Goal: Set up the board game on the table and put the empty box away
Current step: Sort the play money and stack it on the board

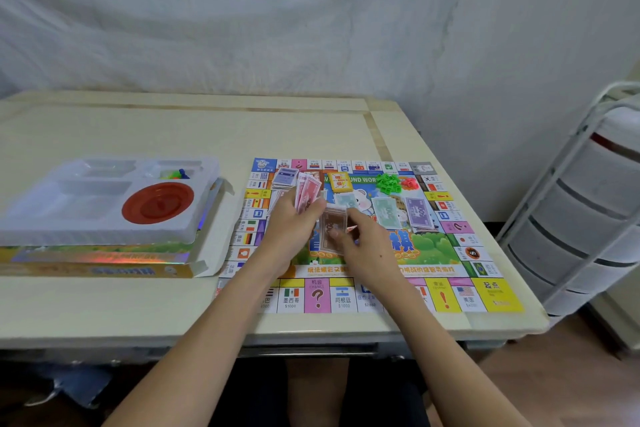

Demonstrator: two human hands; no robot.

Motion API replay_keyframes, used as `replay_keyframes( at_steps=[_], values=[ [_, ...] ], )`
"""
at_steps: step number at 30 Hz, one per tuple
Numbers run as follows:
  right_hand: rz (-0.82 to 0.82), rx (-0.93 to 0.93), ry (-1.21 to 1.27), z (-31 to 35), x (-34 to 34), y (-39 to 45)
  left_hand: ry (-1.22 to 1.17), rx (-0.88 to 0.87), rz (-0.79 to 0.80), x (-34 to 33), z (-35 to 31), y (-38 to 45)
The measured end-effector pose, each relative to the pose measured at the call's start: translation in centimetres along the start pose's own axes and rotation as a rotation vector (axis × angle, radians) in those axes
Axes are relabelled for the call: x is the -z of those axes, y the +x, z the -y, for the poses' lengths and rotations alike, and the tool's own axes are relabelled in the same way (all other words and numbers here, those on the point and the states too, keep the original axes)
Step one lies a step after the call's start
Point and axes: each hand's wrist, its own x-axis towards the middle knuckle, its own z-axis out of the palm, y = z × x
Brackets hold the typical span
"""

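Left hand (294, 222) grips red notes (308, 191); right hand (367, 246) pinches brown notes (333, 229).

board (446, 295): glossy printed paper | tray (69, 211): clear, shiny plastic | box (104, 265): cardboard with a foil sheen | table (173, 128): smooth, possibly laminate | backdrop (242, 28): wrinkled cloth

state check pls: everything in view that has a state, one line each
game board: unfolded, flat on table
box: open, end flap out, on table left of board
plastic tray: out of box, resting on top of it
red disc: still seated in tray
left hand: holds fanned pink notes
right hand: pinches brown note stack
green houses: piled on board
red houses: piled beside green
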Motion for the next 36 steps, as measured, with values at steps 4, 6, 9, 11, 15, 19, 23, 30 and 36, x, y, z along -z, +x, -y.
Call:
replay_keyframes(
  at_steps=[4,6,9,11,15,19,23,30,36],
  values=[
    [-0.018,0.010,-0.029,0.1,0.0,0.0,0.031,-0.023,-0.008,0.0,-0.2,0.1],
    [-0.032,0.004,-0.039,0.1,0.1,0.1,0.011,-0.043,0.011,0.1,-0.3,0.1],
    [-0.017,-0.023,-0.028,0.3,0.1,0.6,0.058,-0.132,0.050,0.9,-0.8,0.3],
    [-0.002,-0.035,-0.023,0.6,0.2,0.9,0.155,-0.202,0.074,1.6,-1.0,0.5],
    [-0.025,0.008,-0.049,1.1,0.0,1.1,0.231,-0.268,0.053,2.3,-0.8,0.8],
    [-0.030,0.039,-0.070,0.7,-0.3,1.0,0.267,-0.267,0.070,2.5,-0.2,0.9],
    [-0.025,0.030,-0.055,0.4,-0.3,0.9,0.255,-0.225,0.073,2.1,0.2,0.6],
    [0.040,-0.064,-0.042,0.8,0.1,1.8,0.331,-0.271,0.006,2.3,-1.2,1.0],
    [0.070,-0.145,-0.098,0.3,-0.7,2.1,0.504,-0.184,-0.022,2.4,-0.2,1.8]
  ],
)
